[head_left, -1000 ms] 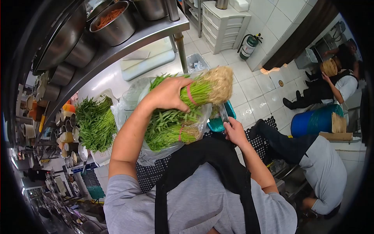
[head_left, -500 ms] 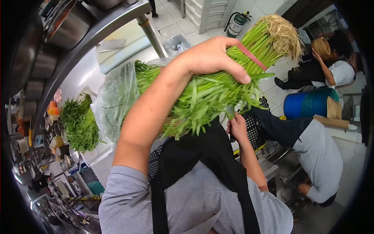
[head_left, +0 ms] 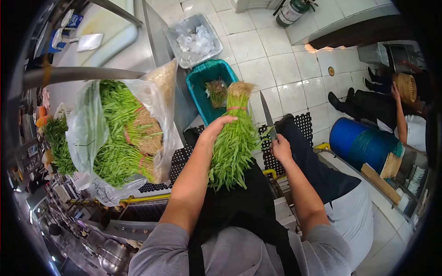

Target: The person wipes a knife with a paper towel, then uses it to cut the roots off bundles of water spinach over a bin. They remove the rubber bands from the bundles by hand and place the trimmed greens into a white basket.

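My left hand point(head_left: 218, 128) is closed around a bunch of leafy greens point(head_left: 234, 149), bound with a red band. Its pale roots point away from me and its leaves hang toward my apron. In my right hand point(head_left: 281, 149) is a kitchen knife point(head_left: 267, 110), blade pointing up and away, just right of the bunch. Beyond the bunch stands a bin with a teal liner point(head_left: 193, 85), with cut root ends point(head_left: 215, 93) inside. To the left, a clear plastic bag point(head_left: 85, 126) holds several more banded bunches, roots facing right.
A grey tub point(head_left: 172, 34) with crumpled plastic stands behind the bin. A cutting board point(head_left: 126, 34) and a cleaver point(head_left: 90, 42) are at upper left. More loose greens point(head_left: 57, 142) lie beyond the bag. A co-worker in grey point(head_left: 350, 221) bends close on my right, near a blue barrel point(head_left: 345, 138).
The bunch has gone from raised and slanted near the camera to lower and nearly upright above the bin's edge. The knife, mostly hidden before, now shows fully. The view has shifted.
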